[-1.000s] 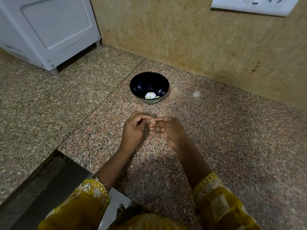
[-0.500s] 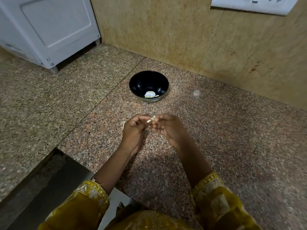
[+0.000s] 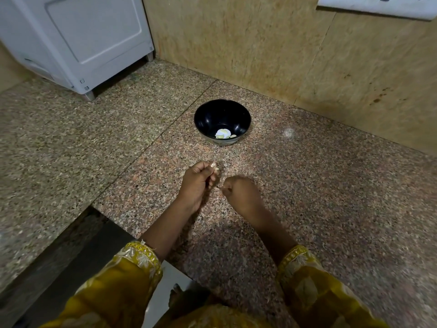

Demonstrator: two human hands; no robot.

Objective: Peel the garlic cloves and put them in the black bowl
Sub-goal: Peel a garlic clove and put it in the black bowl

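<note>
The black bowl (image 3: 222,121) stands on the speckled granite counter (image 3: 331,197) near the wall, with a few pale peeled garlic pieces (image 3: 223,133) at its bottom. My left hand (image 3: 197,183) is just in front of the bowl, pinching a small garlic clove (image 3: 216,170) between thumb and fingertips. My right hand (image 3: 241,195) is a short gap to the right, curled closed and blurred; something thin, perhaps a bit of skin, shows at its fingertips, but I cannot tell for sure.
A white appliance (image 3: 78,41) stands at the back left. The tan tiled wall (image 3: 283,48) runs behind the bowl, with a white switch plate (image 3: 378,5) at top right. The counter's edge (image 3: 99,209) drops off at front left.
My hands were joined on the clove; now they have pulled apart. The left hand keeps the clove and the right hand has drawn back to the right.
</note>
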